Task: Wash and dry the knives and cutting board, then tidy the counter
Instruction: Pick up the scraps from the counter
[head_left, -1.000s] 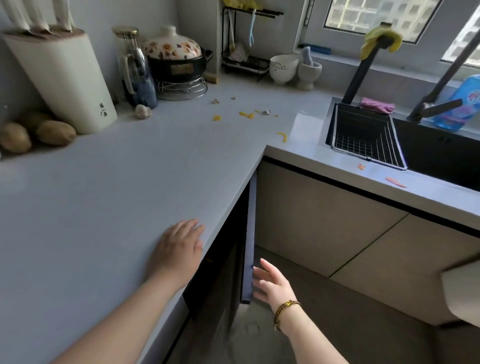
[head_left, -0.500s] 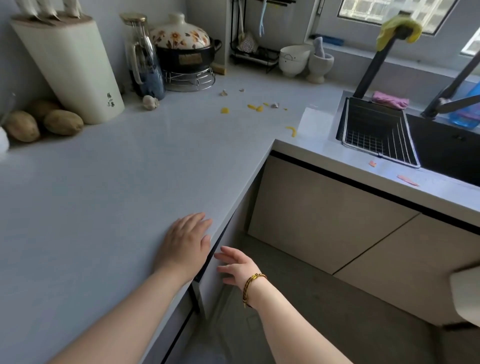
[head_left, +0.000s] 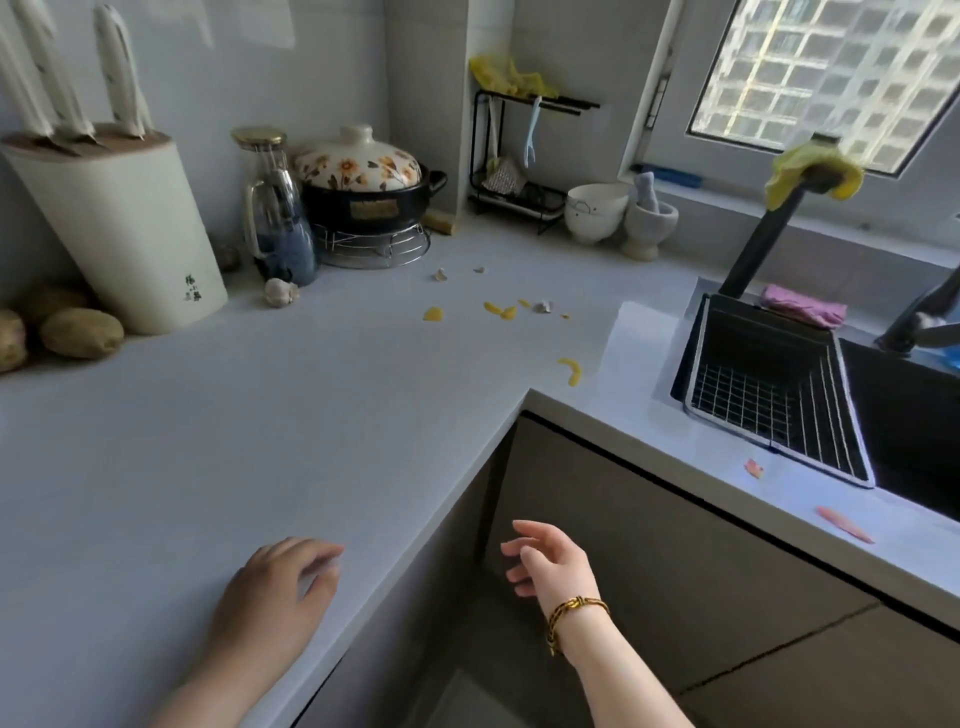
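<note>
left hand (head_left: 270, 590) on counter (head_left: 260, 415); right hand (head_left: 553, 561) free

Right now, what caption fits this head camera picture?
Left hand rests on the counter, right hand hovers empty; yellow scraps await tidying.

The left hand (head_left: 275, 587) lies on the counter (head_left: 260, 441) near its edge. The right hand (head_left: 550, 561) hangs just right of it, off the counter, before the cabinet fronts (head_left: 649, 545). Far ahead and left of the left hand stands the knife block (head_left: 119, 228), with knives (head_left: 117, 67) in it and potatoes (head_left: 80, 332) to its left. Peel scraps (head_left: 498, 310) lie ahead of both hands. Well ahead and right of the right hand, the rack (head_left: 769, 395) sits in the sink (head_left: 914, 431).
</note>
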